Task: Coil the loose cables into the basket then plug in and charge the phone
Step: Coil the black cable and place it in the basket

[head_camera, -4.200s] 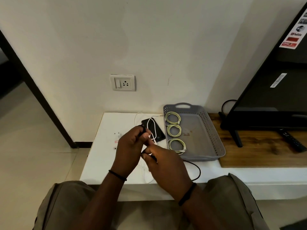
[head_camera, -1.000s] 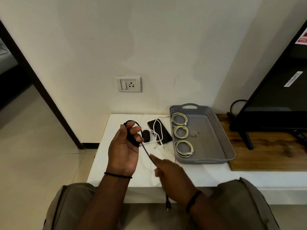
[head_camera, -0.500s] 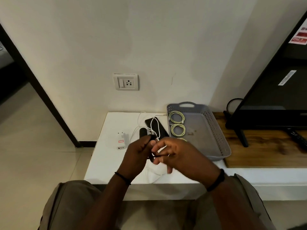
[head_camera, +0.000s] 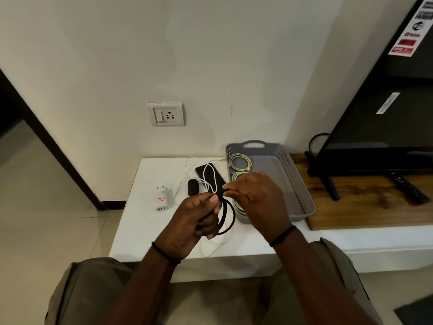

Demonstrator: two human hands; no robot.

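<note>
My left hand (head_camera: 195, 220) grips a coiled black cable (head_camera: 228, 215) above the white table (head_camera: 140, 221). My right hand (head_camera: 257, 200) pinches the cable's end at the top of the coil. The grey basket (head_camera: 297, 181) stands just right of my hands, with yellow-green coiled cables (head_camera: 240, 161) along its left side, partly hidden by my right hand. A black phone (head_camera: 209, 175) lies flat behind my hands with a loose white cable (head_camera: 187, 181) running across it. A white charger plug (head_camera: 164, 198) lies on the table to the left.
A wall socket (head_camera: 166, 114) sits above the table. A small black oval object (head_camera: 193, 187) lies beside the phone. To the right a television (head_camera: 384, 123) stands on a wooden top (head_camera: 363, 202) with a remote (head_camera: 408, 188).
The black cable's hanging tail has been wound up into loops in my left hand. My right hand came up from below and now pinches the cable end at the coil.
</note>
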